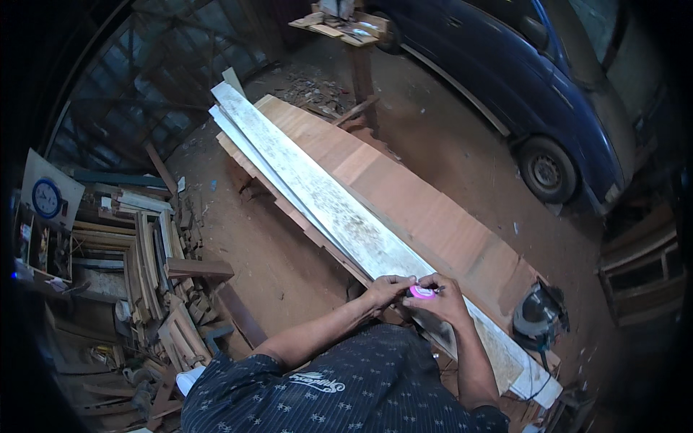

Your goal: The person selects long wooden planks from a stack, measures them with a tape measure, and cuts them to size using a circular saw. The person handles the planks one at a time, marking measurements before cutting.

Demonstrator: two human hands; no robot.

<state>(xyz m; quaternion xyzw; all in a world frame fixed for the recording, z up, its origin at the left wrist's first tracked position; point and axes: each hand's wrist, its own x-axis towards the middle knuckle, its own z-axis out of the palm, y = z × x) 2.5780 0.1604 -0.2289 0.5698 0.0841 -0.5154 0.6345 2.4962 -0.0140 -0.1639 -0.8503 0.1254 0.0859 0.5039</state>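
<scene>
the person's two hands meet over the near end of a long pale board [339, 209], which lies on top of a wider reddish-brown plank [426, 209] that serves as the surface. the right hand [442, 297] is curled around a small round pink object [422, 291], its fingers wrapped over the top and its thumb side turned toward the other hand; the object glows bright pink and is too small to tell what kind of thing it is. the left hand [386, 287] is closed narrow, its fingertips pinching at the left edge of the same pink object, so both hands touch it at once. the pink object sits just above the pale board, near the edge closest to the person. to the right, on the reddish plank near its near end, rests a circular saw [535, 314] with a dark guard, well apart from the hands. a thinner white strip [249, 148] lies along the left side of the pale board. at the left of the view a heap of wood offcuts [155, 274] is piled on the dirt floor [267, 252], and a blue car [534, 79] stands at the upper right.
</scene>
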